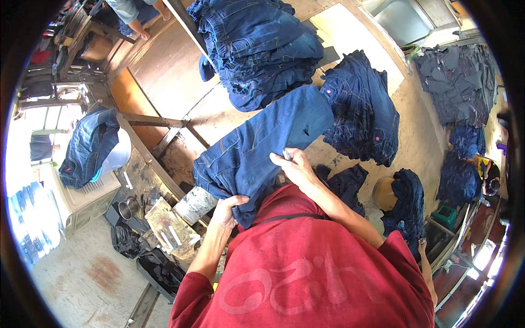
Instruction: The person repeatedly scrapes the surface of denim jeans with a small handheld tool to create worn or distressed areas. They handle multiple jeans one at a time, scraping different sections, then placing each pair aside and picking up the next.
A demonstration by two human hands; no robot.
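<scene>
A pair of blue jeans (249, 147) lies stretched in front of me, slanting from lower left to upper right. My left hand (229, 210) is closed on its near lower-left edge, thumb on top of the cloth. My right hand (295, 168) is closed above the middle of the near side, with a small greyish thing (286, 154) showing at its fingertips. What that thing is I cannot make out. A small dark mark shows on the denim beyond this hand. Past the jeans sit a tall pile of folded jeans (262, 49) and a second pile (363, 109).
One pair of jeans (90, 145) hangs over a support at left, above a beige boxy appliance (82, 199). Dark grey cloth pieces (459, 85) are heaped far right. A white-smeared can (196, 205) stands by my left arm. Another person's legs (134, 16) show top left, another person's arm (426, 268) lower right.
</scene>
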